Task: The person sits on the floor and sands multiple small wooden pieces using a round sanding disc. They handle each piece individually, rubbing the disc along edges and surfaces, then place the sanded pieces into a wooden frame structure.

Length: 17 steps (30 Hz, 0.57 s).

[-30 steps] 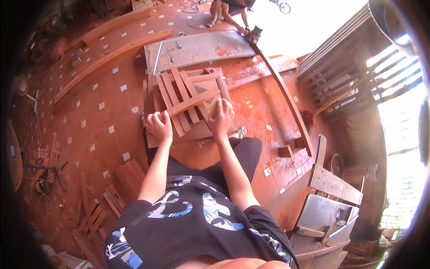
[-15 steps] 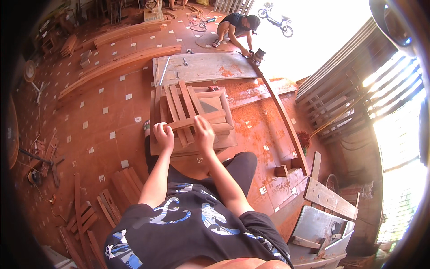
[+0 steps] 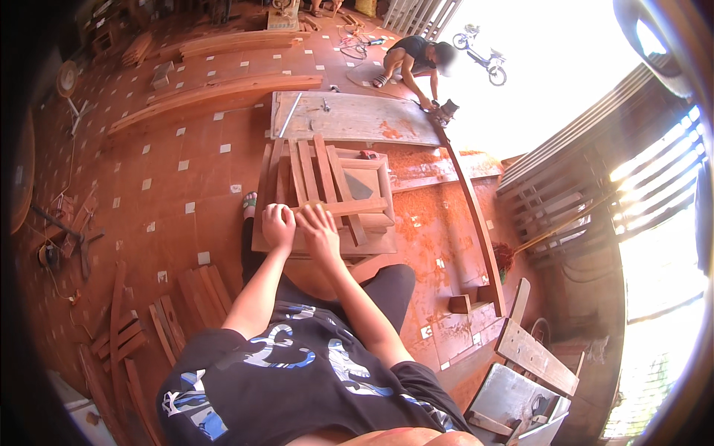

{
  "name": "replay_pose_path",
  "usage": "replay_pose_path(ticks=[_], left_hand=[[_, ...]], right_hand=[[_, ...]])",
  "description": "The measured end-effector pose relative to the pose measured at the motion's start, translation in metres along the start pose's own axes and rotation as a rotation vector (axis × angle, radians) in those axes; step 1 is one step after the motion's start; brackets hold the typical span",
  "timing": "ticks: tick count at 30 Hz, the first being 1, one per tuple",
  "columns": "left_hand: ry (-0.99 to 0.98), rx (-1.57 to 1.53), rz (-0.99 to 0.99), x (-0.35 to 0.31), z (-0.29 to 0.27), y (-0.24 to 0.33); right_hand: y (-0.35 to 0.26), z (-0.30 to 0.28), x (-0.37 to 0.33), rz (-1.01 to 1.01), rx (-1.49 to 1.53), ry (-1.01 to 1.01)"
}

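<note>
A reddish wooden strip lies crosswise over several other wooden strips piled in front of me. My left hand is closed at the strip's left end, and its fingers partly hide that end. Close beside it, my right hand rests on the same strip, fingers bent over its top with small gaps between them. The pile sits on a wooden frame-like piece with a raised rim. Near the far rim lies a small red tool.
Beyond the pile stands a low wooden board with hand tools on it. A person crouches behind it, working a power tool on a long beam. Sawdust covers the floor at right; planks lie at left.
My right hand has slid left along the strip, closer to my left hand, and its fingers are more spread. The whole view has shifted slightly.
</note>
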<state>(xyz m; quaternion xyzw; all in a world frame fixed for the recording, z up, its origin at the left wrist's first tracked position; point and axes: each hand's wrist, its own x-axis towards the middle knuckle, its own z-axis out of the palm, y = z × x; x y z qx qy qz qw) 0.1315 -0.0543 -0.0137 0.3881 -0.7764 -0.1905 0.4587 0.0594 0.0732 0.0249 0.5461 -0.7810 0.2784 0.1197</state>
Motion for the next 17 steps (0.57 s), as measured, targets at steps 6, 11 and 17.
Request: replay_pose_path(ticks=[6,11,17], left_hand=[[0.077,-0.016,-0.022,0.002,-0.009,0.025],[-0.003,-0.046,-0.044,0.002,0.003,0.013],[-0.100,-0.065,-0.057,0.000,-0.008,0.002]], right_hand=[[0.075,-0.023,-0.015,0.379,-0.209,0.149],[0.014,0.005,0.000,0.136,-0.008,-0.020],[-0.005,0.009,0.010,0.082,-0.061,-0.068]])
